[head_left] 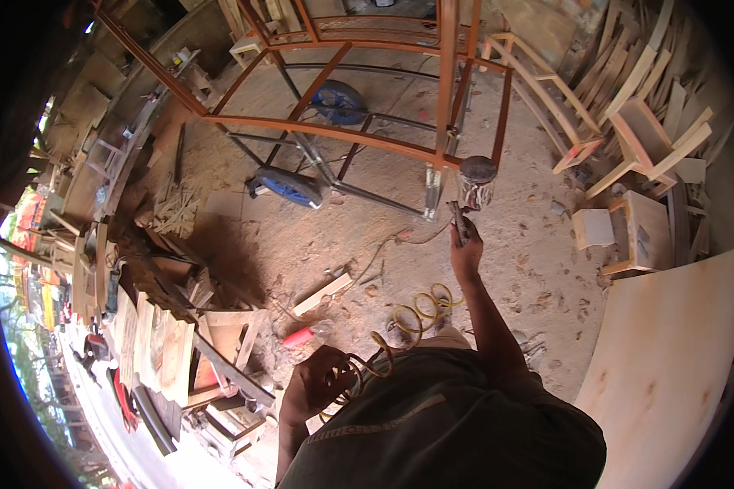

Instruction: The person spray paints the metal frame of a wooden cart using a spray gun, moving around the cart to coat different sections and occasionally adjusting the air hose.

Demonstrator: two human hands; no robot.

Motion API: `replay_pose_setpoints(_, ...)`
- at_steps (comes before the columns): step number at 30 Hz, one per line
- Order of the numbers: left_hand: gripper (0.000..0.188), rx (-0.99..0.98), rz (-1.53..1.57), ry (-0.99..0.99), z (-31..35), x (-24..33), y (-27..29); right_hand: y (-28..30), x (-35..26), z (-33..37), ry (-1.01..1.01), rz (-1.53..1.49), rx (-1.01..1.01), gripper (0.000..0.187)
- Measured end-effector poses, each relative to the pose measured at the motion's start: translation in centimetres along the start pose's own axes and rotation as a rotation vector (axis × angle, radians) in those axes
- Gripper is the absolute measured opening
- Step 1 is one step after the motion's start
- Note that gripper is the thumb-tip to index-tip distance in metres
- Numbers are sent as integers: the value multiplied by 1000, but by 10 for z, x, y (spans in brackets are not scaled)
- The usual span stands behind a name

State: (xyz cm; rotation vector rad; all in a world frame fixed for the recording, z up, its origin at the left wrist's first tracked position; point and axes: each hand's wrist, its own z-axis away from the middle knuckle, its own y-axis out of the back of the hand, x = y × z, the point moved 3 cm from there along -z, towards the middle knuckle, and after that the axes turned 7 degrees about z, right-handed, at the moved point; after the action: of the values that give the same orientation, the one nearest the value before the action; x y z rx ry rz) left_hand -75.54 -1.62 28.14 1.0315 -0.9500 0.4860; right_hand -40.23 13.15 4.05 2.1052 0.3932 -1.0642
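While the right hand (466, 249) reaches out over the dusty floor (538, 269), its fingers are wrapped tight around the handle of a spray gun (473, 191) — the metal cup sits on top, just beside the lower rail of an orange-painted metal frame (334, 130). Nearer the body, the left hand (322, 381) is curled closed on a yellow coiled hose (412, 314), whose loops trail across the ground between the two hands. Blue wheels (289, 186) lie under the frame; unpainted wooden stools (636, 232) stand to the right, beside a pale plywood sheet (669, 359).
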Motion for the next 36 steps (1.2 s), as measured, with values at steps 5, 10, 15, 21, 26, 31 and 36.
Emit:
replay_pose_setpoints(5, 24, -46, -29, 124, 7, -16, -10, -21, 42, 27, -113, 59, -82, 27)
replay_pose_setpoints(10, 27, -84, -16, 180, 5, -31, -21, -50, 83, 57, -157, 74, -107, 26)
replay_pose_setpoints(15, 28, -174, -21, 490, 3, -57, -39, -92, 136, 81, -139, 87, -60, 26)
replay_pose_setpoints(21, 27, -210, 7, 658, 8, -95, -67, -152, 205, 112, -221, 110, -128, 25)
replay_pose_setpoints(26, 25, -173, 44, 668, 12, -109, -76, -198, 258, 130, -305, 136, -137, 27)
replay_pose_setpoints(31, 24, -139, 71, 649, 20, -113, -76, -204, 243, 121, -324, 73, -106, 29)
replay_pose_setpoints(36, 23, -115, 84, 586, 26, -110, -70, -164, 179, 102, -260, 71, -92, 26)
